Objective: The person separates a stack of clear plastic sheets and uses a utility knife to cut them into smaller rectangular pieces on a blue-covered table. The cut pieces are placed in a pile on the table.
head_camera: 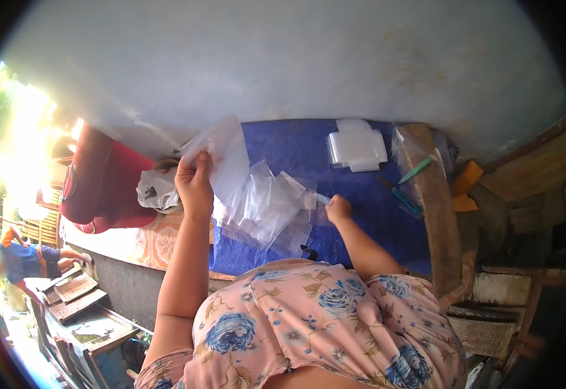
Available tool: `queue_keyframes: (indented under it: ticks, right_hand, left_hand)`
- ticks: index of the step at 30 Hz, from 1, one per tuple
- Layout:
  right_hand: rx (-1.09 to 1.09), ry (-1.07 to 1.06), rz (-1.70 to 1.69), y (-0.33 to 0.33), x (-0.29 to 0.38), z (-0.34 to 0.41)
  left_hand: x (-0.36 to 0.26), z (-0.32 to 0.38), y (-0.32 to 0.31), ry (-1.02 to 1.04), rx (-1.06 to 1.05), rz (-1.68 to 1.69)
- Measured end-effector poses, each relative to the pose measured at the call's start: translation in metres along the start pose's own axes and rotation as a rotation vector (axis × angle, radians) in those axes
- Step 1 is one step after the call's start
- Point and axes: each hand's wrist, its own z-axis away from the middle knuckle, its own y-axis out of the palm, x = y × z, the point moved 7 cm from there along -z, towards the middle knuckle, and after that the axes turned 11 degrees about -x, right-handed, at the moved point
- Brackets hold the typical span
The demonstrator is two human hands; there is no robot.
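Note:
My left hand (194, 182) is raised at the left and pinches a translucent plastic sheet (227, 160) between thumb and fingers. Under and beside that sheet lies a loose heap of clear plastic pieces (273, 209) on a blue tarp (283, 141). To the right of the heap, my right hand (339, 210) is closed on a slim, pale-blue tool (322, 198), whose far end points at the plastic; its exact kind is unclear. Towards the wall sits a neat, cross-laid stack of clear plastic pieces (358, 146).
A wooden plank (438, 219) edges the tarp at the right, with a green pen-like object (415, 170) and a teal-handled tool (406, 202) near it. A white plastic bag (158, 189) and red chair (112, 180) stand left. A person (34, 260) is outside, far left.

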Motion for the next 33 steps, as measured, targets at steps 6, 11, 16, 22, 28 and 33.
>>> queue_keyframes:
  ticks: [6,11,16,22,28,33]
  right_hand:
    - [-0.296,-0.172,-0.277,-0.163,0.039,-0.060]
    - [0.109,-0.842,-0.133,-0.284,0.187,0.019]
    - [0.250,-1.048,-0.028,-0.328,0.262,0.059]
    - [-0.320,-1.164,-0.173,-0.357,0.283,0.040]
    - [0.079,-0.945,-0.186,-0.340,0.276,0.018]
    - [-0.011,-0.988,-0.243,-0.338,0.285,0.024]
  left_hand:
    - [0.002,0.006,0.032,-0.006,0.066,0.041]
    - [0.005,0.022,0.079,-0.085,0.162,0.072]
    - [-0.008,0.042,0.124,-0.127,0.345,0.057]
    - [-0.031,0.067,0.142,-0.248,0.504,0.075]
    - [-0.045,0.078,0.140,-0.409,0.551,0.213]
    - [-0.040,0.074,0.131,-0.376,0.546,0.336]
